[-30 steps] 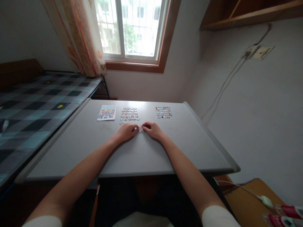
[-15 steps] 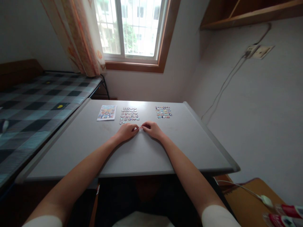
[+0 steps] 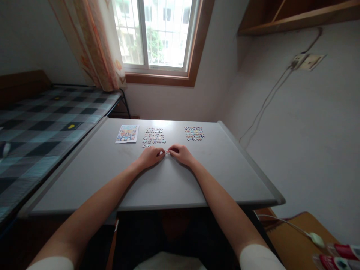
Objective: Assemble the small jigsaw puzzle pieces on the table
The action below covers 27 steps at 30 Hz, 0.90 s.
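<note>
Between my fingertips, low over the table, is a small pinkish jigsaw puzzle piece (image 3: 167, 152); whether it is one piece or two joined is too small to tell. My left hand (image 3: 152, 156) pinches it from the left with thumb and forefinger. From the other side my right hand (image 3: 181, 153) pinches it too, its fingers curled. Just beyond my left hand lie rows of puzzle pieces (image 3: 153, 137), the nearest row partly behind the hand. A second group of puzzle pieces (image 3: 194, 133) lies in rows farther right. A printed picture sheet (image 3: 127, 134) rests at the left.
The grey-white table (image 3: 168, 187) has raised side edges. A bed with a checked cover (image 3: 64, 108) stands to the left. Ahead is a window (image 3: 165, 33) beside a curtain (image 3: 98, 48). Cables (image 3: 263, 107) hang from a wall socket (image 3: 308, 61). Low right sits a wooden stool-like surface (image 3: 292, 240).
</note>
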### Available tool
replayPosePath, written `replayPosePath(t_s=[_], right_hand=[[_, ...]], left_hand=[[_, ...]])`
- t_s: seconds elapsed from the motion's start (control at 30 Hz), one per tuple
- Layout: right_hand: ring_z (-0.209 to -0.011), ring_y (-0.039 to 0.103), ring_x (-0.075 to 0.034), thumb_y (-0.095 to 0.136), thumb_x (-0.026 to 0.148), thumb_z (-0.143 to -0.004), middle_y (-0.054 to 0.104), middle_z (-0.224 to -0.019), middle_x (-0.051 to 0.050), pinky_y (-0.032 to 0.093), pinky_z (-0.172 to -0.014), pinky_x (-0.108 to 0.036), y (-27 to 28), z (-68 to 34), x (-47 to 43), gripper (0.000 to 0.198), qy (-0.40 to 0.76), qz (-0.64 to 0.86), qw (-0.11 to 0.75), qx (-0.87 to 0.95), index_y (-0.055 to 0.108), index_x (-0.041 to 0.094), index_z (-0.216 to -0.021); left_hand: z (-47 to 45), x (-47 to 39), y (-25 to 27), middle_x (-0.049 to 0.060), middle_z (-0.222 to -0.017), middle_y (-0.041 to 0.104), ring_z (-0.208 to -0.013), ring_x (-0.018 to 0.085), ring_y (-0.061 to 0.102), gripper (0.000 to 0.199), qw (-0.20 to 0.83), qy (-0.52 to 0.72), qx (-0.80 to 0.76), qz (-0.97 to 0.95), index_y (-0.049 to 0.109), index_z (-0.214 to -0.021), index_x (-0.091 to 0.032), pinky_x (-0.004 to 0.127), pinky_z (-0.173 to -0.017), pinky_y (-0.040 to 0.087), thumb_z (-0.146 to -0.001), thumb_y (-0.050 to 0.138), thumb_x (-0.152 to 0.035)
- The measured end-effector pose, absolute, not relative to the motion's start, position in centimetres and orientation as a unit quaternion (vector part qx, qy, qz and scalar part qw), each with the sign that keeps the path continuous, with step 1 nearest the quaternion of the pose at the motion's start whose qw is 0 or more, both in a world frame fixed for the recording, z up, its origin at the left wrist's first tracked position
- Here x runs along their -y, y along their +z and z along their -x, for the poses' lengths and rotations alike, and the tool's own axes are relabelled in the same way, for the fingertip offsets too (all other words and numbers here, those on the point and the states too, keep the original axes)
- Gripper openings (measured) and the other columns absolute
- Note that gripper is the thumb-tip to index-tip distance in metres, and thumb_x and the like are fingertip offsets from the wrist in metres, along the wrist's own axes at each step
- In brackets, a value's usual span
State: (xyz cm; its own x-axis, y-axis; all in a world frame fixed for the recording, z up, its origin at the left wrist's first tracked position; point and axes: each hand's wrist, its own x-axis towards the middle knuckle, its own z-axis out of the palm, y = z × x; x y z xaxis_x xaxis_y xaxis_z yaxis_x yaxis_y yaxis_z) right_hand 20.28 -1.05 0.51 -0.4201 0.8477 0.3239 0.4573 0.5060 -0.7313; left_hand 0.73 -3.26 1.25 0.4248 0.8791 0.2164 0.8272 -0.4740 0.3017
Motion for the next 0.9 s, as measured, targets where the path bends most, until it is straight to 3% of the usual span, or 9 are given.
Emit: replayPosePath(t_s=[0.9], right_hand=[[-0.068,0.055,-0.012,0.059,0.021,-0.078,0.067,-0.077,-0.004,0.042,-0.065,-0.023,0.42,-20.29,0.93,0.013,0.284,0.406,0.351,0.795,0.070,0.014,-0.081]], left_hand=[[-0.69,3.15,1.22,0.003,-0.064,0.065,-0.057,0.014,0.055,0.036,0.078,0.180,-0.500,-0.843,0.071,-0.092,-0.021,0.024,-0.056,0.033,-0.088,0.042,-0.043]])
